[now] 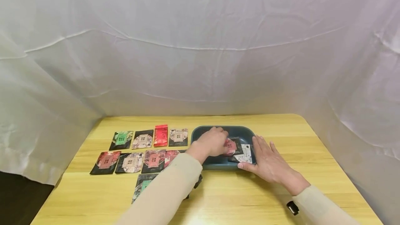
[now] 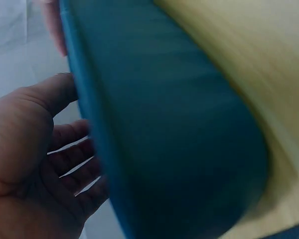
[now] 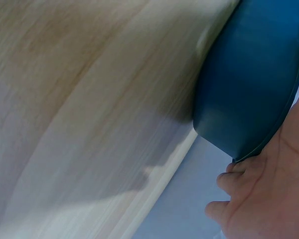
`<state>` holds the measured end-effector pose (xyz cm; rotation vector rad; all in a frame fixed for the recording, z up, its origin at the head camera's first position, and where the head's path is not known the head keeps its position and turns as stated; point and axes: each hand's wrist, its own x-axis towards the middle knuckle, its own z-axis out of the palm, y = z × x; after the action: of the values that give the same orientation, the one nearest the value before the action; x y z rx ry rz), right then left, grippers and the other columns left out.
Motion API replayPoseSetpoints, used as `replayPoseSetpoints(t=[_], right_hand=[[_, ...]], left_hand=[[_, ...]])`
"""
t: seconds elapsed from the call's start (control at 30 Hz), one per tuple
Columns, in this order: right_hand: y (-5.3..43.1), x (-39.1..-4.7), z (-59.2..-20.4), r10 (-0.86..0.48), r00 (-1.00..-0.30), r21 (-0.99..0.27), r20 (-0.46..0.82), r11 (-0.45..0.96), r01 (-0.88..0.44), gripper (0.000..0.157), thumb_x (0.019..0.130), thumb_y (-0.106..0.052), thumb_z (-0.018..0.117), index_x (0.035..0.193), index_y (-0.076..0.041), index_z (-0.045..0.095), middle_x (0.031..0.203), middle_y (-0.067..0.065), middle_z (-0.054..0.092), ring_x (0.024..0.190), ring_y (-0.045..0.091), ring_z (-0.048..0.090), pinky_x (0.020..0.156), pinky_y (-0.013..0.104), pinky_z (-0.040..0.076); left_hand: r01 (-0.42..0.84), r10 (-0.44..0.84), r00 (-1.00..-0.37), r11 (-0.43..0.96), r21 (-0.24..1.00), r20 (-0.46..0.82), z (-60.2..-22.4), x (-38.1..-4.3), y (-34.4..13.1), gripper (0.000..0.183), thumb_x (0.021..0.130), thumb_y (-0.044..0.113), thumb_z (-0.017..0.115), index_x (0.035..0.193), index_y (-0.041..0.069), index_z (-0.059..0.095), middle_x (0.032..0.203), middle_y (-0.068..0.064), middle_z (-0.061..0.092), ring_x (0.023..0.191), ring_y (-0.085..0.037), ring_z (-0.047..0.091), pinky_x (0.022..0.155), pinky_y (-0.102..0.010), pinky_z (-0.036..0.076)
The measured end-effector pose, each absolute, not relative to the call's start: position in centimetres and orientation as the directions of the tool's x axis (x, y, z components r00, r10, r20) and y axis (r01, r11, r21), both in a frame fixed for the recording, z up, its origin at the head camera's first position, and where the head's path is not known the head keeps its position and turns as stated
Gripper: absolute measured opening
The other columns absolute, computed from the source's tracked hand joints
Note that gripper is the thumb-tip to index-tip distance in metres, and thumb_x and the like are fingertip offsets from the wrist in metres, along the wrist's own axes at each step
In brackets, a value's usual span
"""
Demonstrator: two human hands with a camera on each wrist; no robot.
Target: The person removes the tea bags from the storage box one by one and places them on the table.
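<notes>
A dark teal tray (image 1: 200, 131) sits toward the back of the wooden table. My left hand (image 1: 210, 143) reaches over its left part, fingers curled down at the left edge of a red-and-black packet (image 1: 232, 146); the fingertips are partly hidden. Beneath and beside that one lies a white-and-black packet (image 1: 245, 155) in the tray's right part. My right hand (image 1: 268, 160) rests against the tray's right end, fingers extended along the side and thumb at the front corner. The right wrist view shows the tray's outer wall (image 3: 249, 84) beside that hand.
Left of the tray, several flat packets lie in rows, among them a green one (image 1: 121, 140), a narrow red pouch (image 1: 160, 135) and a red-and-black one (image 1: 106, 162). My left forearm partly covers a nearer green-labelled packet (image 1: 142, 183). Pale cloth (image 1: 200, 61) hangs behind the table.
</notes>
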<state>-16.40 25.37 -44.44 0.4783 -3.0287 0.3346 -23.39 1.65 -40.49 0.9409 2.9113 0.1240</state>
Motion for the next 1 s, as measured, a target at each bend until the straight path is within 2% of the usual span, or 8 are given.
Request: replayPoseSetpoints(t=[0.2,0.3,0.37,0.47,0.57,0.8,0.9,1.0], right_hand=[[25.4,-16.4,-44.5,-0.305,-0.948,-0.201,0.094,0.927,-0.318,0.124,0.092,-0.082,0.054,0.161,0.015,0.019,0.166,0.037,0.025,0.155,0.053,0.027,0.124,0.072,0.018],[25.3,-16.4,-44.5,-0.305,-0.947,-0.203,0.096,0.926,-0.319,0.123,0.092,-0.081,0.055,0.161,0.015,0.02,0.166,0.037,0.025,0.155,0.053,0.027,0.124,0.072,0.018],[25.3,-16.4,-44.5,-0.305,-0.948,-0.205,0.093,0.926,-0.318,0.123,0.092,-0.081,0.055,0.161,0.015,0.02,0.166,0.037,0.024,0.155,0.053,0.027,0.124,0.072,0.018],[25.3,-16.4,-44.4,-0.304,-0.949,-0.205,0.087,0.927,-0.316,0.123,0.092,-0.081,0.054,0.161,0.015,0.019,0.167,0.037,0.023,0.155,0.053,0.026,0.124,0.072,0.018],[25.4,-16.4,-44.4,-0.303,-0.949,-0.204,0.086,0.927,-0.315,0.123,0.092,-0.082,0.053,0.161,0.015,0.019,0.167,0.037,0.023,0.155,0.053,0.026,0.124,0.072,0.018],[25.3,-16.4,-44.5,-0.303,-0.95,-0.222,0.077,0.924,-0.312,0.125,0.092,-0.083,0.052,0.161,0.015,0.017,0.168,0.037,0.02,0.155,0.054,0.024,0.124,0.072,0.015],[25.3,-16.4,-44.5,-0.3,-0.952,-0.222,0.066,0.925,-0.307,0.126,0.091,-0.084,0.052,0.161,0.015,0.017,0.168,0.037,0.018,0.156,0.054,0.023,0.124,0.072,0.014],[25.3,-16.4,-44.5,-0.302,-0.951,-0.21,0.069,0.927,-0.31,0.125,0.092,-0.083,0.052,0.161,0.015,0.017,0.168,0.037,0.019,0.156,0.054,0.023,0.124,0.072,0.014]], left_hand=[[0.575,0.586,-0.806,0.808,0.129,-0.078,-41.7,-23.8,2.5,0.054,0.102,0.044,0.068,0.148,0.017,0.062,0.147,-0.002,0.063,0.135,-0.023,0.057,0.115,-0.037,0.047],[0.606,0.616,-0.782,0.787,0.113,-0.095,-42.2,-23.8,2.7,0.04,0.105,0.035,0.065,0.144,0.025,0.065,0.141,0.004,0.066,0.128,-0.021,0.061,0.11,-0.036,0.05],[0.626,0.634,-0.764,0.773,0.101,-0.117,-42.6,-23.8,2.7,0.038,0.107,0.027,0.062,0.145,0.031,0.064,0.142,0.008,0.065,0.128,-0.02,0.061,0.11,-0.036,0.051],[0.623,0.63,-0.756,0.776,0.098,-0.18,-42.6,-23.6,2.6,0.046,0.109,0.021,0.057,0.151,0.039,0.056,0.153,0.012,0.058,0.138,-0.02,0.056,0.113,-0.039,0.05],[0.596,0.604,-0.76,0.795,0.113,-0.239,-42.4,-23.3,2.2,0.05,0.11,0.023,0.053,0.156,0.044,0.049,0.161,0.014,0.05,0.147,-0.02,0.048,0.117,-0.043,0.046],[0.556,0.566,-0.764,0.821,0.128,-0.31,-41.6,-22.7,0.7,0.049,0.112,0.026,0.047,0.157,0.046,0.047,0.166,0.013,0.043,0.154,-0.023,0.039,0.12,-0.048,0.042],[0.557,0.567,-0.766,0.82,0.128,-0.303,-41.4,-22.7,0.0,0.037,0.111,0.025,0.05,0.142,0.041,0.062,0.147,0.01,0.061,0.137,-0.02,0.055,0.113,-0.041,0.048],[0.566,0.582,-0.772,0.813,0.14,-0.255,-41.2,-22.9,-0.5,0.02,0.107,0.023,0.056,0.114,0.03,0.074,0.115,0.006,0.07,0.107,-0.017,0.063,0.094,-0.032,0.052]])
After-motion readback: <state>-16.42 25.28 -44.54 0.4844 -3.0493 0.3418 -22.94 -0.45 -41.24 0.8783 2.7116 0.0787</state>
